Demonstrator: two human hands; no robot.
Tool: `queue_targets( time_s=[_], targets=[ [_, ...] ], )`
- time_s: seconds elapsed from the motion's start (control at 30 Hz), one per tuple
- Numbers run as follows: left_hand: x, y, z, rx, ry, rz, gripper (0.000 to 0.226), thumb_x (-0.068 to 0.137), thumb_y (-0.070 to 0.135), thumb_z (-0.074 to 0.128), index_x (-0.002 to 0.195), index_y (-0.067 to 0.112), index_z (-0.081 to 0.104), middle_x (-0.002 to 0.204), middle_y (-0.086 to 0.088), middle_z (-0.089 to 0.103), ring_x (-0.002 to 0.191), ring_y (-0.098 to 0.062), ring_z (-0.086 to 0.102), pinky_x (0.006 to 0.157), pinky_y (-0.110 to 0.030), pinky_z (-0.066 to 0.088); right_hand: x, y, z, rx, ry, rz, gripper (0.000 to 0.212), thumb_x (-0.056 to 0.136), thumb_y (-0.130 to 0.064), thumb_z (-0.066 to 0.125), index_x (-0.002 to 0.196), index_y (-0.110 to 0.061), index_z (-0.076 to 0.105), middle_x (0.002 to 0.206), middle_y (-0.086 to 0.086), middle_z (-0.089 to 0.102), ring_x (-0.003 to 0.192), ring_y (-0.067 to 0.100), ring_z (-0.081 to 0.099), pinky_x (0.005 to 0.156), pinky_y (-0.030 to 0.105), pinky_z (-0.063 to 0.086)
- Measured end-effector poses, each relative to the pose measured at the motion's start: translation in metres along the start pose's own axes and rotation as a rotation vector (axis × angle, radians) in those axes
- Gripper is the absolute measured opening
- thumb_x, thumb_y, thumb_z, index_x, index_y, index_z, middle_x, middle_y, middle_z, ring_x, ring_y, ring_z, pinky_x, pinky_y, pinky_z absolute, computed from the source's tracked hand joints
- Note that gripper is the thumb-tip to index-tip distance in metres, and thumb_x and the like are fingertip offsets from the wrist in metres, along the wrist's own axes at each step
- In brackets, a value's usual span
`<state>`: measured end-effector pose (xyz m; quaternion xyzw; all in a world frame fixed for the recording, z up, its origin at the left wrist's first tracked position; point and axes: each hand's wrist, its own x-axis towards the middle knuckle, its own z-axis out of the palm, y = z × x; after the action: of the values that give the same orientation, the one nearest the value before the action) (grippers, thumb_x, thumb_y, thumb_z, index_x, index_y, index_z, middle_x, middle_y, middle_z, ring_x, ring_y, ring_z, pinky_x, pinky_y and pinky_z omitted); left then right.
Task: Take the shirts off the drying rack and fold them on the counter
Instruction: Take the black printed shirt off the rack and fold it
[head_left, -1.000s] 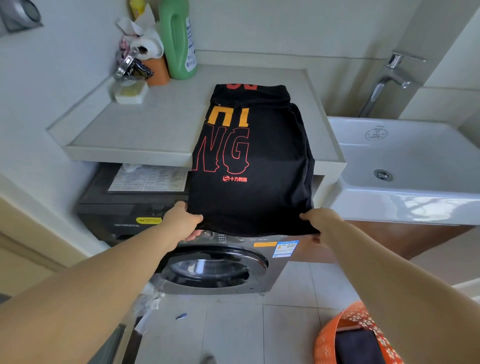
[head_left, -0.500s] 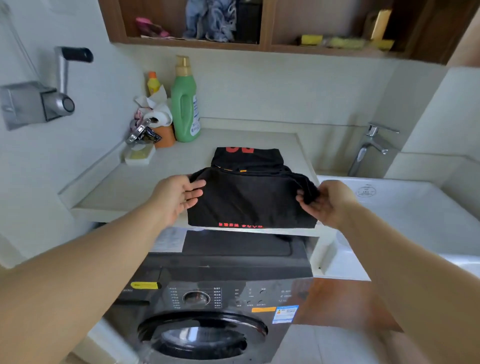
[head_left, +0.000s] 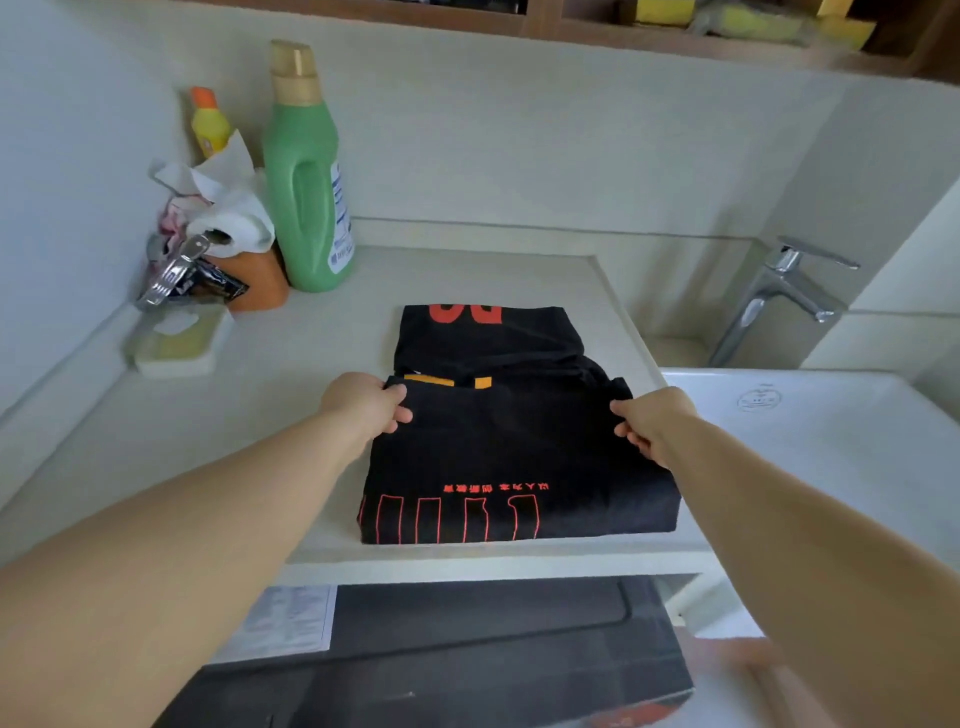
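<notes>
black cotton, printed with red and orange lettering, fills the middle of the head view: a black folded shirt lies on the pale stone-look counter, its near edge just short of the counter's front lip. the left hand pinches the upper layer's far left corner, thumb on top and fingers curled under the cloth. the right hand pinches the far right corner the same way. the upper layer lies doubled over the rest, and part of the shirt with red print shows beyond it toward the wall.

the step in hand looks like laying this last fold down. to do it well, the person should keep both corners level, set them square to the side edges, then smooth outward so no air or crease stays trapped.

the bundle's long axis seems to run away from the person, toward the wall; the outlined red letters sit along the near edge, and they read upside down from here.

a tall green plastic detergent bottle stands well to the left, a chrome tap and a white basin to the right.
</notes>
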<state>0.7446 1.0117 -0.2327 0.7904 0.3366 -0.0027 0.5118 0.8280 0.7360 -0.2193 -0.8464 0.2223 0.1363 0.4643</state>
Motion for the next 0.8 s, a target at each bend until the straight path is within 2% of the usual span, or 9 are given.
queue_targets(
  time_s=[0.07,0.13,0.23,0.3,0.37,0.4,0.47,0.67,0.8],
  targets=[
    [0.005,-0.003,0.001,0.140,0.002,-0.040,0.018,0.094,0.014,0.052,0.107,0.002,0.057,0.078,-0.003,0.066,0.059,-0.014,0.054,0.049,-0.023,0.038,0.003,0.006,0.001,-0.170,0.059,-0.027,0.029,0.085,-0.020,0.070,0.097,-0.003,0.051,0.073,0.007,0.053,0.068,0.022,0.054,0.062,0.031,0.047],
    [0.006,-0.005,0.002,0.359,0.090,-0.011,0.033,0.085,0.009,0.055,0.115,-0.002,0.048,0.092,-0.009,0.063,0.072,-0.023,0.058,0.057,-0.029,0.045,0.001,0.008,-0.002,-0.235,0.137,-0.077,0.040,0.083,-0.021,0.069,0.109,-0.007,0.041,0.085,0.006,0.051,0.077,0.025,0.053,0.067,0.032,0.044],
    [-0.017,0.003,0.007,0.486,0.174,0.274,0.049,0.082,0.014,0.057,0.125,0.011,0.035,0.103,-0.009,0.057,0.090,-0.028,0.058,0.073,-0.037,0.050,-0.011,0.000,-0.002,-0.142,0.114,-0.361,0.043,0.084,-0.022,0.062,0.124,-0.018,0.047,0.093,-0.002,0.059,0.079,0.017,0.058,0.060,0.026,0.043],
    [-0.039,0.008,0.019,0.550,0.044,0.505,0.057,0.085,0.031,0.060,0.136,0.021,0.037,0.133,-0.007,0.048,0.118,-0.026,0.050,0.098,-0.041,0.044,-0.027,-0.001,0.008,-0.217,-0.063,-0.572,0.048,0.088,-0.025,0.062,0.134,-0.023,0.049,0.121,-0.003,0.060,0.109,0.018,0.057,0.086,0.027,0.047],
    [-0.058,-0.002,0.038,0.794,-0.194,0.569,0.070,0.088,0.059,0.047,0.148,0.031,0.024,0.158,-0.002,0.017,0.144,-0.026,0.019,0.116,-0.046,0.021,-0.037,0.018,0.024,-0.541,-0.232,-0.691,0.063,0.092,-0.041,0.055,0.148,-0.024,0.031,0.152,0.002,0.034,0.140,0.022,0.030,0.114,0.037,0.028],
    [-0.063,-0.014,0.045,0.932,-0.266,0.526,0.076,0.086,0.070,0.036,0.150,0.036,0.012,0.160,0.001,0.000,0.147,-0.026,0.002,0.119,-0.048,0.009,-0.040,0.033,0.029,-0.755,-0.248,-0.696,0.070,0.094,-0.053,0.045,0.152,-0.025,0.018,0.159,0.003,0.016,0.147,0.024,0.013,0.119,0.042,0.016],
    [-0.065,-0.038,0.049,1.067,-0.228,0.434,0.081,0.082,0.079,0.018,0.149,0.042,-0.007,0.158,0.004,-0.018,0.146,-0.026,-0.017,0.118,-0.049,-0.003,-0.036,0.061,0.029,-1.014,-0.165,-0.650,0.077,0.091,-0.069,0.020,0.153,-0.029,-0.002,0.161,0.000,-0.007,0.148,0.024,-0.007,0.120,0.046,0.003],
    [-0.078,-0.063,0.023,1.030,-0.103,0.267,0.074,0.088,0.072,0.014,0.150,0.037,-0.009,0.158,0.001,-0.018,0.146,-0.028,-0.014,0.118,-0.049,0.000,-0.035,0.086,0.006,-0.996,-0.073,-0.538,0.071,0.095,-0.062,0.011,0.153,-0.024,-0.007,0.161,0.001,-0.011,0.148,0.027,-0.006,0.118,0.048,0.005],
    [-0.107,-0.070,0.013,0.975,0.015,0.306,0.069,0.091,0.066,0.026,0.151,0.031,0.019,0.159,-0.002,0.008,0.144,-0.028,0.013,0.114,-0.043,0.022,-0.051,0.090,-0.011,-0.794,-0.084,-0.614,0.066,0.096,-0.053,0.039,0.151,-0.025,0.017,0.161,0.003,-0.001,0.147,0.028,0.000,0.119,0.048,0.013]
  ],
)
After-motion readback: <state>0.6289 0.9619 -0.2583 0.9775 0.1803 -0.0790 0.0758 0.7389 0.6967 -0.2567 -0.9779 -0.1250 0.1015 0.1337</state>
